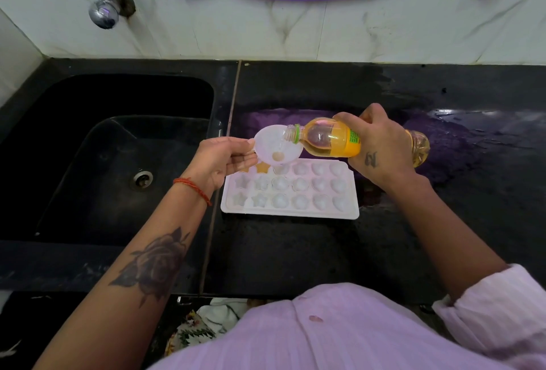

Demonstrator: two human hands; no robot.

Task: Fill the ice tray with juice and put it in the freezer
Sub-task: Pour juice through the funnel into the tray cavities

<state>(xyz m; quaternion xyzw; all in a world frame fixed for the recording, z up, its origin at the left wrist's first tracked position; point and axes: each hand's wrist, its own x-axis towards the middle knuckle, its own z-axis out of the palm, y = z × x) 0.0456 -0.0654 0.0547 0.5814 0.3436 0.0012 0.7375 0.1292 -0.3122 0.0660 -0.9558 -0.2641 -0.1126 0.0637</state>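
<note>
Right hand [381, 145] grips the juice bottle [331, 139] lying sideways, mouth leftward over the funnel [277, 145] pinched by left hand [227, 160].

Dim, soft, wide-angle edge distortion

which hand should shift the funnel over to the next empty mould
Left. The left hand already pinches the funnel by its rim over the ice tray; the right hand is occupied tilting the juice bottle into it.
</note>
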